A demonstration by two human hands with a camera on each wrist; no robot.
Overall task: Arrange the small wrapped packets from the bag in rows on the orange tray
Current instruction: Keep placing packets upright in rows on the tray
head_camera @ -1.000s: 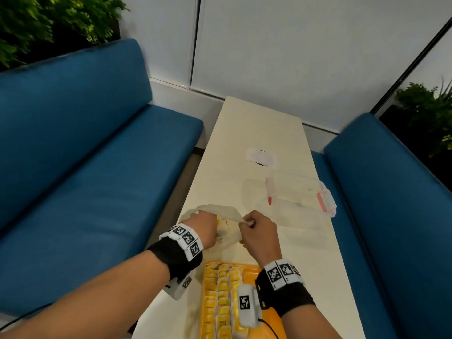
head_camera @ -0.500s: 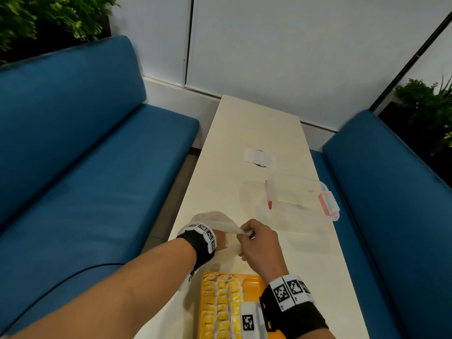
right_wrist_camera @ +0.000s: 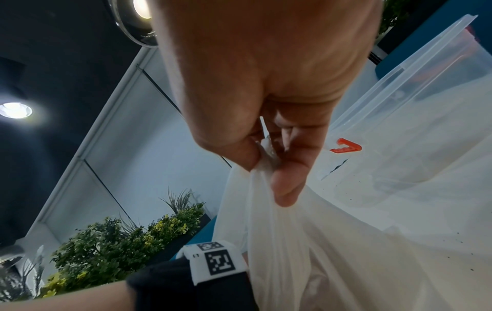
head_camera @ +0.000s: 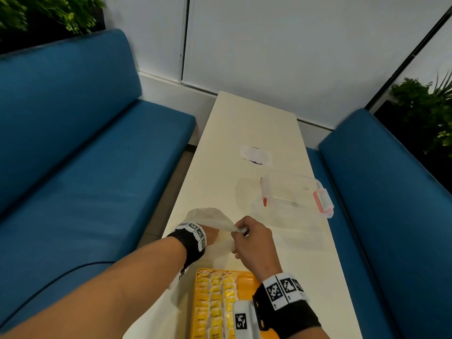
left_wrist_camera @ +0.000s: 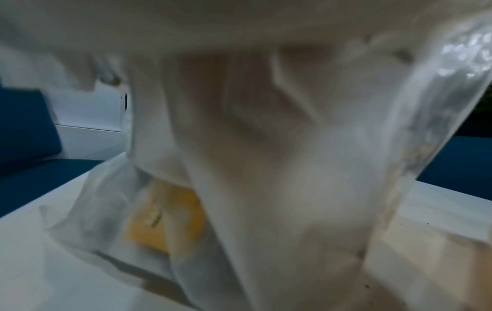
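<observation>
Nearest you, the orange tray (head_camera: pixel 247 277) sits on the desk (head_camera: pixel 247 128) with yellow packets (head_camera: pixel 216 293) lined up in rows. Just beyond it, your right hand (head_camera: pixel 254 241) pinches the rim of the bag (head_camera: pixel 215 217) between thumb and fingers. Your left hand (head_camera: pixel 211 234) is buried inside the bag, so you cannot tell how its fingers lie. A yellow packet (left_wrist_camera: pixel 170 216) shows through the plastic. Farther off stands a clear container (head_camera: pixel 293 194).

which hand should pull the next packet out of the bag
Left, probably. The left hand is already inside the bag, close to a yellow packet. The right hand pinches the bag's rim, holding it open.
</observation>
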